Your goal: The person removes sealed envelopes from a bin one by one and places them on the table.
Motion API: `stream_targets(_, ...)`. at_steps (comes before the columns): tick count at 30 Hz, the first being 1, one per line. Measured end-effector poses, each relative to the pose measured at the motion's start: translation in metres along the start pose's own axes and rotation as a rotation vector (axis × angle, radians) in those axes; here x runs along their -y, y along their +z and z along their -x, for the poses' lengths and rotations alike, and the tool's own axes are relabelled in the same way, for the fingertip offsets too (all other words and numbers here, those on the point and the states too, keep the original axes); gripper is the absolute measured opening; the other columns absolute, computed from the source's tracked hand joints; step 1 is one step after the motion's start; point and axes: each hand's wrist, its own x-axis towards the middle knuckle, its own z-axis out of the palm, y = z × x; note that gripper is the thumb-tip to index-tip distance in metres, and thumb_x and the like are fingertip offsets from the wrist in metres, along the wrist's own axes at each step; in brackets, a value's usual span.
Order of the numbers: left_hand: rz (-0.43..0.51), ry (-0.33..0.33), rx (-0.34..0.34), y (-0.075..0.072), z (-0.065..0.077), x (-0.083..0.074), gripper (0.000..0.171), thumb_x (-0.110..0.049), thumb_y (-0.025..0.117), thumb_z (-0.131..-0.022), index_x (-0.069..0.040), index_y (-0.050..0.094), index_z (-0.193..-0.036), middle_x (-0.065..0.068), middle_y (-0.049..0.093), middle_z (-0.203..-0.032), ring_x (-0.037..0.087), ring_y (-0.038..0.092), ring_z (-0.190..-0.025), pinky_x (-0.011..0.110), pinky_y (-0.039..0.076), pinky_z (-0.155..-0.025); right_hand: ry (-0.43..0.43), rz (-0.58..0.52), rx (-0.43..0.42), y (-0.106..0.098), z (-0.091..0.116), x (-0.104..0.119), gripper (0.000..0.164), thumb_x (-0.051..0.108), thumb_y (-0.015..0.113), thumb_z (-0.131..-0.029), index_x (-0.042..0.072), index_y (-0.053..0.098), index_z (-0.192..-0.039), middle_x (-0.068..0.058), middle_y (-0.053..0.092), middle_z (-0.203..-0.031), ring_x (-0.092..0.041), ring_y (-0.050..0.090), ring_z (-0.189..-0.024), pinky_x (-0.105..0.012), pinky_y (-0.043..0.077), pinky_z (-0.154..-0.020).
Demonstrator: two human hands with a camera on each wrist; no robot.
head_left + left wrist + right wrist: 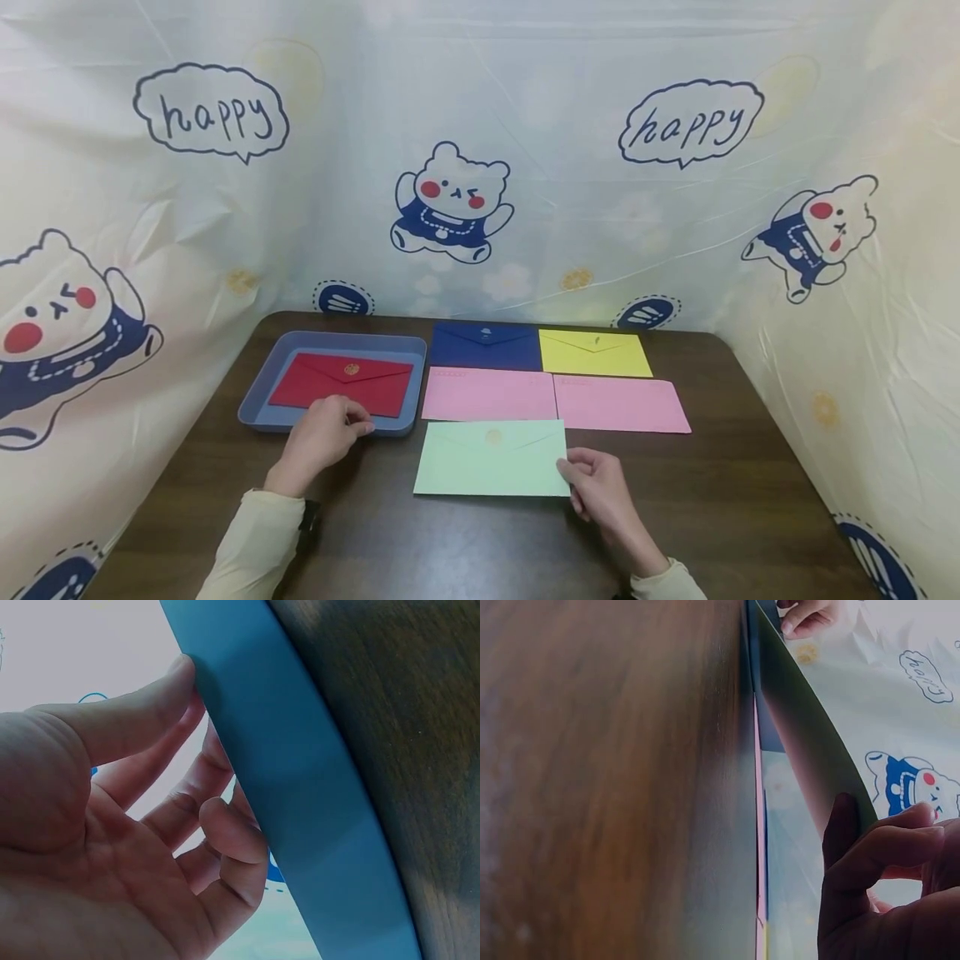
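My left hand (324,437) is at the front edge of a shallow blue tray (262,367), where a red envelope (341,379) lies. In the left wrist view, the thumb (142,716) meets the rim of the tray (285,772) and some fingertips pass behind it, hidden. My right hand (603,490) pinches the right edge of a light green envelope (487,462), thumb on top and fingers beneath. Seen from the right wrist, this envelope (817,750) stands off the tabletop at the held end.
Behind the green envelope lie two pink envelopes (487,396) side by side. A dark blue envelope (483,348) and a yellow envelope (596,357) lie farther back. The brown table (420,550) is bounded by a printed curtain (570,100) at the back and sides.
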Motion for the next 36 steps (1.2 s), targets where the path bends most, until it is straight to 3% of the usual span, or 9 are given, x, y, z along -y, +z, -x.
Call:
stream_targets(15, 0.0, -0.027, 0.043, -0.003, -0.002, 0.0, 0.027, -0.014, 0.09, -0.084, -0.007, 0.081, -0.109, 0.005, 0.072, -0.09, 0.024, 0.062, -0.08, 0.044, 0.06, -0.073, 0.005, 0.017, 0.018, 0.006, 0.0, 0.001, 0.025, 0.006, 0.069, -0.1, -0.01, 0.069, -0.119, -0.007, 0.057, -0.058, -0.014, 0.043, -0.041, -0.023, 0.035, -0.038)
stream_targets(36, 0.007, -0.025, 0.05, -0.003, -0.005, 0.002, 0.028, -0.014, 0.09, -0.083, -0.007, 0.081, -0.108, 0.005, 0.072, -0.09, 0.024, 0.062, -0.08, 0.043, 0.06, -0.071, -0.015, 0.202, 0.069, 0.002, -0.007, 0.01, 0.023, 0.009, 0.07, -0.1, -0.008, 0.072, -0.115, -0.008, 0.059, -0.056, -0.017, 0.049, -0.04, -0.024, 0.043, -0.04)
